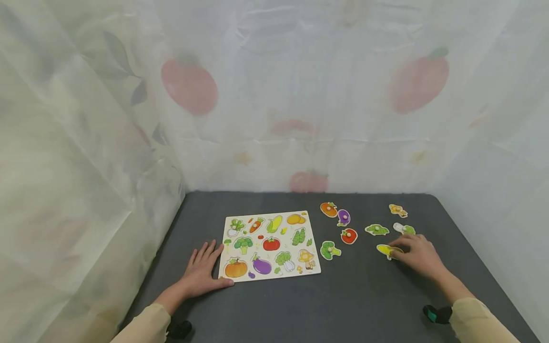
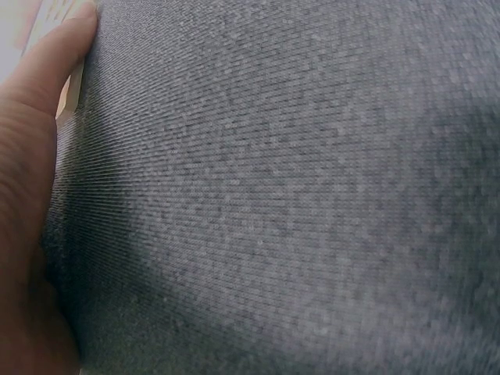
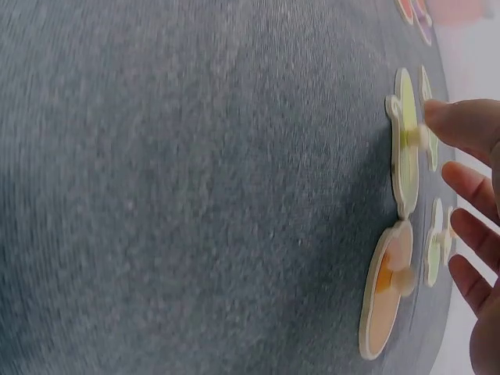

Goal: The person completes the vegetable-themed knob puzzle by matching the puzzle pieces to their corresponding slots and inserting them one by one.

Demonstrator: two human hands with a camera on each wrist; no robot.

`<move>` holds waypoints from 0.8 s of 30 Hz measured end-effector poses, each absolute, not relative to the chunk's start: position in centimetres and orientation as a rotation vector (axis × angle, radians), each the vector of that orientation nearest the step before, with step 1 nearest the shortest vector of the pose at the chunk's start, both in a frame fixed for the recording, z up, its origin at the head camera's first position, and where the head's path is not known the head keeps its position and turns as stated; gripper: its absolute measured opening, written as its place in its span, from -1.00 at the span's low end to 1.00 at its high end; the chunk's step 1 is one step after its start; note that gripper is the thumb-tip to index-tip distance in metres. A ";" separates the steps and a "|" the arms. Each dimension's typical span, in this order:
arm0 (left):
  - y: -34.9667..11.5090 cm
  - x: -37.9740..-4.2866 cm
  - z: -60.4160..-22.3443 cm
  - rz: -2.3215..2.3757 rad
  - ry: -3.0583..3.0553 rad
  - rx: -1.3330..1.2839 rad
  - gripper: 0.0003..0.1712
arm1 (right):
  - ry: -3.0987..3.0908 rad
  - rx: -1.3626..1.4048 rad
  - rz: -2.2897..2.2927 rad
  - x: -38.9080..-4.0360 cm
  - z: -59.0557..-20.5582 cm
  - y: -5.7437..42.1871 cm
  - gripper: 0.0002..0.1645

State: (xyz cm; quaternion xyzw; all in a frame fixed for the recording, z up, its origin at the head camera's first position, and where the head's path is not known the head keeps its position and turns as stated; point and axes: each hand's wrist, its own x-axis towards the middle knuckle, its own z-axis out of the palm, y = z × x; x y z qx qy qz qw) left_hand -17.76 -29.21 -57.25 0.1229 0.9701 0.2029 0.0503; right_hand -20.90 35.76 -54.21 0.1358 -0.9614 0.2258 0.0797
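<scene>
My left hand [image 1: 201, 271] rests at the left edge of a wooden vegetable puzzle board [image 1: 270, 280], fingers spread, with the thumb on its lower left corner. In the left wrist view the thumb [image 2: 58, 47] touches the board's edge. My right hand [image 1: 419, 256] hovers over a corn piece [image 1: 383, 249]. In the right wrist view the thumb is close to the corn piece's [image 3: 408, 172] knob, and the other fingers stand apart from it. Beside the corn lies an orange-and-tan knobbed piece [image 3: 383, 308], mostly hidden by the hand in the head view.
Near the right hand lie a cabbage piece [image 1: 404, 229], a pea pod piece [image 1: 377, 230] and a mushroom piece [image 1: 398, 210]. Nearer the board are broccoli [image 1: 329, 250], tomato [image 1: 349, 236], eggplant [image 1: 343, 217] and pumpkin [image 1: 328, 209] pieces. Patterned curtains enclose the dark table [image 1: 343, 305].
</scene>
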 end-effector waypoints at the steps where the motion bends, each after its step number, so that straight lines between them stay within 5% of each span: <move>1: -29.2 -17.8 -57.3 0.622 2.952 0.371 0.41 | -2.886 0.402 0.679 -20.9 -54.2 35.9 -0.78; 24: -29.4 -18.0 -57.7 0.589 2.942 0.358 0.42 | -2.905 0.434 0.663 -21.2 -54.8 36.7 -0.89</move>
